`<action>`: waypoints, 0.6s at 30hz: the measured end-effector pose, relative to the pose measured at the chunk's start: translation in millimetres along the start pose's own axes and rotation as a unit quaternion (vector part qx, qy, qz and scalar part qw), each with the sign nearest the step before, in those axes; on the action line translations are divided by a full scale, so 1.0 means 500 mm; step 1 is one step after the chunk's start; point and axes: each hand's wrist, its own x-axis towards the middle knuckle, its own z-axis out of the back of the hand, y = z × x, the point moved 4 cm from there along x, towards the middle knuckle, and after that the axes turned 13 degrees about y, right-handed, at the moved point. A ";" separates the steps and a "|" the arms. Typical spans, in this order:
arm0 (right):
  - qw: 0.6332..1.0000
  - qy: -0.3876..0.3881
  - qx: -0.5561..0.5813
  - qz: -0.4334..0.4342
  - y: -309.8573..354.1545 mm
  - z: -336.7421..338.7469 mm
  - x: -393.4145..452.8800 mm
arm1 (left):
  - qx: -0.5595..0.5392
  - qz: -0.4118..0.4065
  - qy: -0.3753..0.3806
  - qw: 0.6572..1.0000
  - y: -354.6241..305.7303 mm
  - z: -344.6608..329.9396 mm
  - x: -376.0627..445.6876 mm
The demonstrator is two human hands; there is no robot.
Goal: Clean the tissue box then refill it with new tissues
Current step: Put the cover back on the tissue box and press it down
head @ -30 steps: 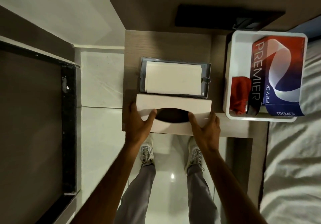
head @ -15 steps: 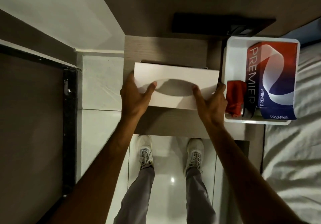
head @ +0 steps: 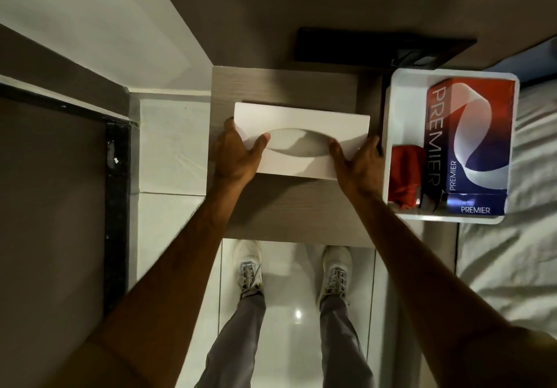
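The white tissue box cover (head: 301, 116) with its oval slot sits over the dark base on the wooden side table (head: 289, 213); the base and the tissues inside are hidden under it. My left hand (head: 238, 152) grips the cover's left end, thumb at the slot's edge. My right hand (head: 358, 164) grips the right end the same way. A red and blue PREMIER tissue pack (head: 473, 134) lies in the white tray (head: 391, 116) to the right.
A red cloth (head: 405, 173) lies in the tray beside the pack. A bed with white sheets (head: 512, 267) borders the right side. A dark panel (head: 376, 47) is on the wall behind the table. White floor tiles and my shoes are below.
Both hands lifted the white cover from the table's near edge and carried it away from me, down over the dark base with the tissues, which it now hides.
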 end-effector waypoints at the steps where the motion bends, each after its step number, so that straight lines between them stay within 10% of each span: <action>1: 1.000 -0.002 -0.007 0.005 0.001 0.000 0.000 | 0.000 0.003 0.003 1.000 0.000 -0.001 0.000; 18: 1.000 0.021 0.010 -0.020 0.008 0.002 0.023 | -0.041 0.054 0.023 0.997 -0.007 -0.005 0.017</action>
